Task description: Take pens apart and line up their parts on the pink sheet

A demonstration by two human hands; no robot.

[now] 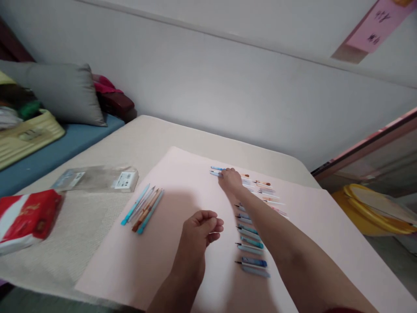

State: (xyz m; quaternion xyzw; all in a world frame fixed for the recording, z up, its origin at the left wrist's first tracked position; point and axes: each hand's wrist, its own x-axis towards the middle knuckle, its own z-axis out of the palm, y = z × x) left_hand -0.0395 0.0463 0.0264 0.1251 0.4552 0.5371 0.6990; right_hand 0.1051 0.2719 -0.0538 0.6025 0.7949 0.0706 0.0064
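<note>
My right hand (pixel 230 179) reaches to the far end of a pink sheet (pixel 182 191) and rests, fingers curled down, on a blue pen (pixel 216 171) at the top of a row. Below it a column of several blue pens (pixel 251 243) lies side by side, partly hidden under my right forearm. More pens with orange and pale barrels (pixel 265 191) lie to the right of the hand. My left hand (pixel 200 230) hovers over the sheet's middle, fingers loosely curled, nothing visible in it. A bunch of blue and orange pens (pixel 143 209) lies to its left.
A clear plastic packet (pixel 97 178) and a red and white tissue pack (pixel 26 219) lie on the beige table (pixel 71 243) at the left. A grey pillow (pixel 61 93) and a yellow crate (pixel 29 134) sit beyond. Yellow basins (pixel 374 211) stand at the right.
</note>
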